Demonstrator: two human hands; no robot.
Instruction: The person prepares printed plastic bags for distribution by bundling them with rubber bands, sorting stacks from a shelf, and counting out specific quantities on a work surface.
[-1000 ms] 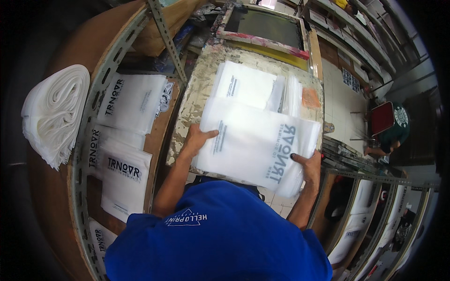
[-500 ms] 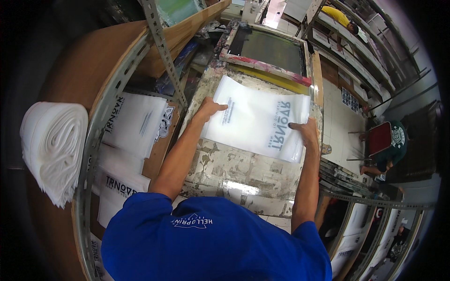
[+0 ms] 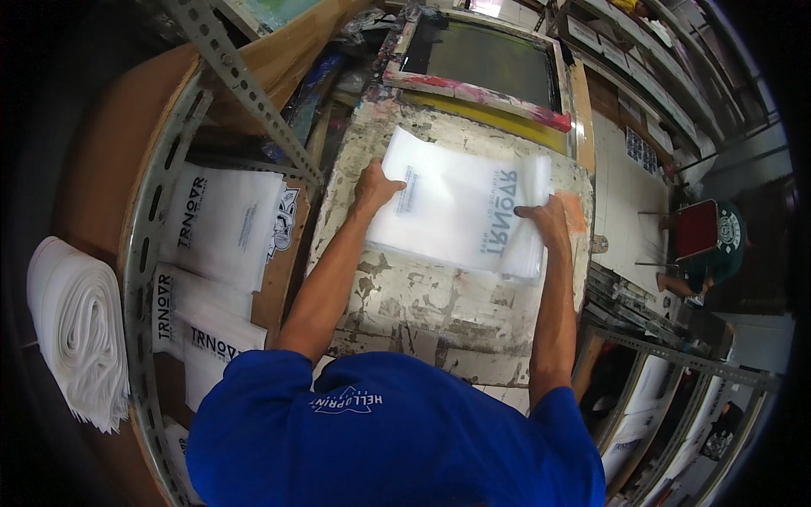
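Observation:
A translucent white plastic bag (image 3: 448,203) with dark print spans the space between my hands, above a worn, ink-stained table (image 3: 397,304). My left hand (image 3: 374,186) pinches its left edge, thumb on top. At the other side my right hand (image 3: 547,223) grips the right edge, its dark-tipped thumb over the bag. That right edge curls up into a bend, and several layers seem to show there. Whether the bag touches the table under its middle I cannot tell.
Beyond the bag lies a framed printing screen (image 3: 477,93) with pink-stained edges. A slotted metal post (image 3: 245,93) and a shelf of printed bags (image 3: 221,221) stand left, beside a folded white bundle (image 3: 80,334). Far right, a person in green (image 3: 728,241) is by a red chair (image 3: 698,226).
The bag's right edge has curled upward and inward, with my right hand slightly nearer my left. Both hands keep their hold. The whole view has shifted a little.

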